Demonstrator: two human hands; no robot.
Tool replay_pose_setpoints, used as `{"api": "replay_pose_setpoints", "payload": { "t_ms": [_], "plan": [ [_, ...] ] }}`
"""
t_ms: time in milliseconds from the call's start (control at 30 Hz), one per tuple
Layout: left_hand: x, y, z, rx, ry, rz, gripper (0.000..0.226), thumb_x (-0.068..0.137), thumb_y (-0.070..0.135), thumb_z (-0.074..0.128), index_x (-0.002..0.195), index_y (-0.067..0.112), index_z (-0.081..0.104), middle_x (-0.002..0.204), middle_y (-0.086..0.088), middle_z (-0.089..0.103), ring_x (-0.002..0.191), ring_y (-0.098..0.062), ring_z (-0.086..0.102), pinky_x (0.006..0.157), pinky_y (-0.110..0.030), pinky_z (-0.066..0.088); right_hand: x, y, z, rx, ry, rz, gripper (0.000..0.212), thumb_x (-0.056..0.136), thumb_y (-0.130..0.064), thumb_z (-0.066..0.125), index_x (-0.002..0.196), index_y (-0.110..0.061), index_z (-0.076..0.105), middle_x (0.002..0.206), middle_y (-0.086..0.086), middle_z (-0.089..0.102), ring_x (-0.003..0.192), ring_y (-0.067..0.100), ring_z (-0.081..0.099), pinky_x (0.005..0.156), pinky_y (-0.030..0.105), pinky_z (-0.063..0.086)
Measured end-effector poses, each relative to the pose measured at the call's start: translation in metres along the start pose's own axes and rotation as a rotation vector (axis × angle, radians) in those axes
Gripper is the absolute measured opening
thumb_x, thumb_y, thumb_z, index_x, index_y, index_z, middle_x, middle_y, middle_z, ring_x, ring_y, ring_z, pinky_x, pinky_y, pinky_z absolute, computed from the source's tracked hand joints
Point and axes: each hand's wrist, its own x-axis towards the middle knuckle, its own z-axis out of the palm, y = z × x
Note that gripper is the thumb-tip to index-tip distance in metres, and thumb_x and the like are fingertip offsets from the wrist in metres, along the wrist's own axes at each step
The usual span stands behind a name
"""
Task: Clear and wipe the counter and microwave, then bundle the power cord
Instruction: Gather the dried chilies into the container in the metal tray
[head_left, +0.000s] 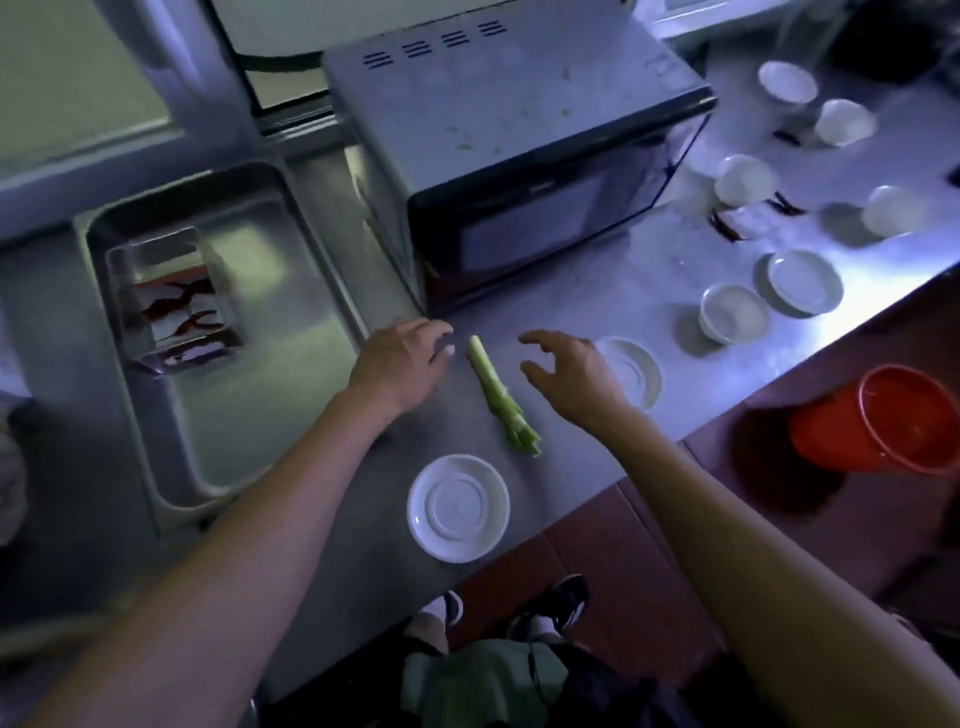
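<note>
Left hand (400, 364): fingers relaxed, empty, just left of celery stalk (503, 397).
Right hand (574, 375): fingers spread, empty, right of stalk.
Bench (597, 270): microwave (519, 156) beyond both hands.

Dim bluish light w/ glare on steel. Reddish-brown tiled floor (649, 561) at lower right, red bucket (878, 423) on it. Pale wall (67, 78) upper left; steel sink basin (249, 332) recessed at left.

Dim, bluish, soft focus; edges warp outward.
</note>
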Motion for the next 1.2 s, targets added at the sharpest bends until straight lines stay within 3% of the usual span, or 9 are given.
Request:
{"api": "replay_pose_setpoints", "payload": {
  "t_ms": [200,400,500,667,833,1200],
  "plan": [
    [0.011,0.104,0.038,0.058,-0.089,0.061,0.036,0.097,0.037,0.055,0.128,0.02,0.061,0.124,-0.003,0.065,0.116,-0.027,0.055,0.097,-0.037,0.044,-0.041,0.086,-0.061,0.066,0.057,0.093,0.041,0.091,-0.023,0.066,0.131,-0.02,0.062,0.129,0.003,0.065,0.117,0.025,0.059,0.097,0.036,0.046],
    [0.028,0.206,0.07,0.109,-0.151,0.145,0.037,0.099,0.039,0.051,0.132,0.023,0.058,0.128,0.0,0.063,0.119,-0.024,0.054,0.098,-0.037,0.043,-0.084,0.166,-0.121,0.043,0.119,0.15,0.043,0.093,-0.034,0.064,0.135,-0.024,0.057,0.119,0.005,0.066,0.11,0.026,0.058,0.08,0.031,0.038],
    [0.036,0.256,0.084,0.115,-0.174,0.188,0.036,0.099,0.039,0.05,0.131,0.025,0.059,0.131,-0.001,0.062,0.12,-0.025,0.054,0.099,-0.037,0.043,-0.109,0.2,-0.144,0.05,0.192,0.195,0.044,0.092,-0.033,0.066,0.134,-0.021,0.059,0.126,0.005,0.066,0.114,0.028,0.058,0.089,0.033,0.043],
    [0.049,0.33,0.102,0.132,-0.199,0.299,0.038,0.099,0.039,0.05,0.133,0.025,0.059,0.134,0.0,0.061,0.125,-0.022,0.053,0.1,-0.035,0.043,-0.149,0.242,-0.177,0.121,0.287,0.291,0.042,0.088,-0.03,0.067,0.129,-0.021,0.062,0.107,0.001,0.07,0.107,0.025,0.062,0.093,0.041,0.05],
    [0.064,0.379,0.117,0.155,-0.215,0.401,0.039,0.097,0.043,0.052,0.131,0.027,0.059,0.131,-0.002,0.064,0.116,-0.029,0.06,0.096,-0.043,0.05,-0.175,0.269,-0.201,0.084,0.363,0.342,0.043,0.085,-0.03,0.067,0.128,-0.023,0.063,0.128,-0.003,0.066,0.12,0.023,0.057,0.098,0.039,0.048],
    [0.12,0.422,0.151,0.072,-0.208,0.499,0.033,0.097,0.037,0.055,0.125,0.022,0.066,0.125,-0.002,0.067,0.115,-0.025,0.059,0.09,-0.038,0.048,-0.17,0.323,-0.219,0.034,0.364,0.442,0.044,0.089,-0.029,0.067,0.132,-0.021,0.061,0.136,0.001,0.061,0.128,0.025,0.052,0.105,0.04,0.042]
  ]
}}
